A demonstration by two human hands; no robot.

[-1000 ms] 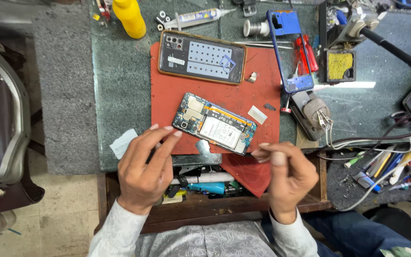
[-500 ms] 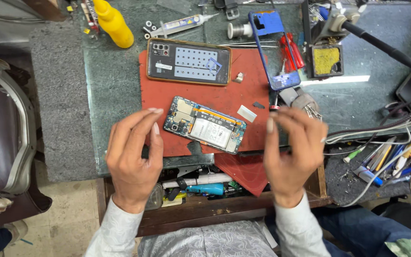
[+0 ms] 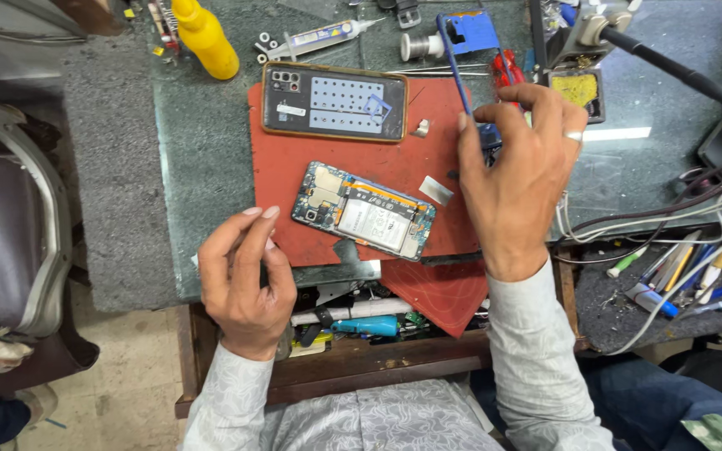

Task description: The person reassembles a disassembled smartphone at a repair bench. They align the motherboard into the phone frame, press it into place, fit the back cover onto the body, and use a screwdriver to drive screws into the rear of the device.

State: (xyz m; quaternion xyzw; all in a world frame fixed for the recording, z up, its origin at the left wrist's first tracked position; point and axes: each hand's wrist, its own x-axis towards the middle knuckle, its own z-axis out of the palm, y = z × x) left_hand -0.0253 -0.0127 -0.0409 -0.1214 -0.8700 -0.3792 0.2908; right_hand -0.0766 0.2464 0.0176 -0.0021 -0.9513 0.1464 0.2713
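Nearby, hands [image 3: 244, 280] flank opened phone [image 3: 363, 210] on red mat [image 3: 294, 179].

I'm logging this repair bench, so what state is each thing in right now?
Opened phone: back off, insides exposed, flat on the red mat.
Back cover: detached, inner side up.
Yellow bottle: capped, upright.
Left hand: empty, fingers curled.
Right hand: reaching at the blue tool; grip unclear.

both arms wear long pale grey sleeves with a faint floral pattern, the cuffs plain. the right hand [image 3: 516, 179] has a silver ring; lower right, blue trousers.
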